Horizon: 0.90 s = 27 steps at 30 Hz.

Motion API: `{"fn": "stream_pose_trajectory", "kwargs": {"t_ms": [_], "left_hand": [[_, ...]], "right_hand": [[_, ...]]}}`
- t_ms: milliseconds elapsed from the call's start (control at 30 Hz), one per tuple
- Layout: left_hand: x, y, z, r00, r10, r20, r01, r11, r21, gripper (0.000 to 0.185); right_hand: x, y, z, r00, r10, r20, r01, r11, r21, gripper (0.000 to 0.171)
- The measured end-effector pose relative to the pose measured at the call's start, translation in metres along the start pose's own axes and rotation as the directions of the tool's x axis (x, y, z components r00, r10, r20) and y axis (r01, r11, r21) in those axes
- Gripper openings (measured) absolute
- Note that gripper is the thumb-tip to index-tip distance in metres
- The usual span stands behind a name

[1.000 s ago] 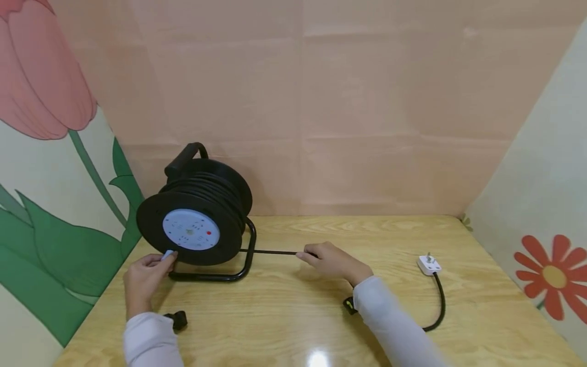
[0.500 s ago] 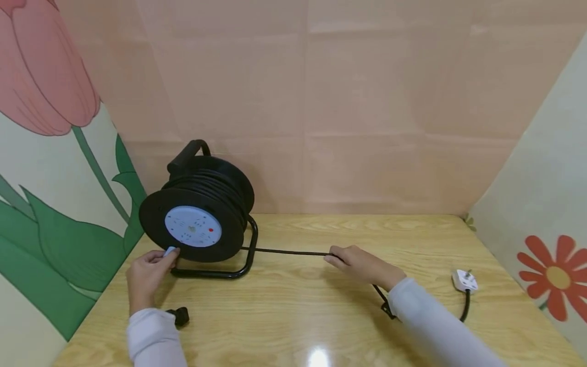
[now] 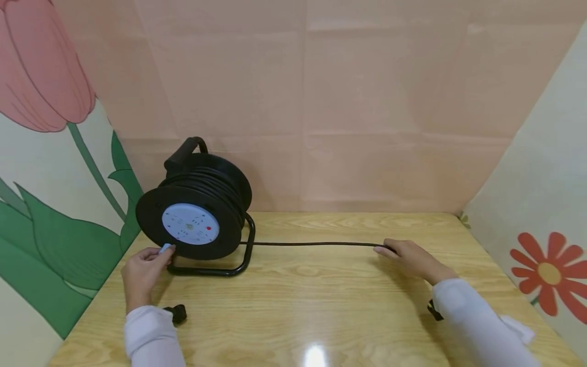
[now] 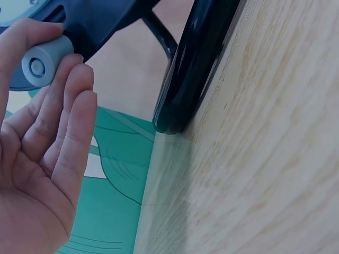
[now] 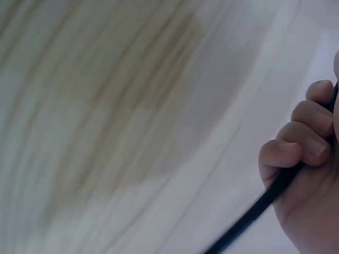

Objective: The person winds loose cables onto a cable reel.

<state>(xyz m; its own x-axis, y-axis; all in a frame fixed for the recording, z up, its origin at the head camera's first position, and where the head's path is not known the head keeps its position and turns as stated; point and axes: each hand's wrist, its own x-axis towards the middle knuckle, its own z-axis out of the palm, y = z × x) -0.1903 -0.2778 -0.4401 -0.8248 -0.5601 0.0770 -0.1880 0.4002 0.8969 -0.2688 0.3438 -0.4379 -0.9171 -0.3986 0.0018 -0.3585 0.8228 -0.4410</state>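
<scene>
A black cable reel [image 3: 194,204] stands at the left of the table, with a pale socket panel on its front disc. My left hand [image 3: 144,272] pinches the small pale crank knob [image 4: 42,63] low on that disc, between thumb and forefinger. From the reel a black cable [image 3: 316,243] runs nearly straight across to my right hand [image 3: 412,260] on the right side. In the right wrist view, the right fingers [image 5: 296,143] curl round the cable [image 5: 243,225]. A white plug [image 3: 518,329] shows partly behind the right sleeve.
The reel stands on a black tube frame [image 3: 213,272] on the wooden table [image 3: 298,306]. A pinkish sheet [image 3: 344,102] hangs behind the table. Flower-printed walls [image 3: 550,193] close in both sides. Dark wrist straps [image 3: 179,313] show by the sleeves.
My right hand has moved well to the right, gripping the cable, and a longer stretch of it lies between hand and reel. The plug has shifted right. My left hand stays at the knob.
</scene>
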Motion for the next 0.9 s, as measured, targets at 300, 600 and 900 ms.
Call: {"fn": "stream_pose_trajectory", "kwargs": {"t_ms": [300,600,900], "left_hand": [[-0.001,-0.001,0.002,1.0,0.0,-0.008,0.0,1.0,-0.014,0.052],[-0.001,0.0,0.005,1.0,0.003,-0.024,-0.004,0.999,-0.043,0.05],[-0.001,0.005,0.004,0.999,-0.018,-0.048,0.015,0.998,-0.053,0.053]], "right_hand": [[-0.011,0.032,-0.016,0.999,0.005,-0.051,-0.008,0.998,-0.059,0.045],[-0.039,0.056,-0.05,0.992,0.089,-0.094,-0.1,0.989,-0.112,0.047],[-0.088,0.1,-0.074,0.962,0.247,-0.121,-0.263,0.954,-0.145,0.05]]}}
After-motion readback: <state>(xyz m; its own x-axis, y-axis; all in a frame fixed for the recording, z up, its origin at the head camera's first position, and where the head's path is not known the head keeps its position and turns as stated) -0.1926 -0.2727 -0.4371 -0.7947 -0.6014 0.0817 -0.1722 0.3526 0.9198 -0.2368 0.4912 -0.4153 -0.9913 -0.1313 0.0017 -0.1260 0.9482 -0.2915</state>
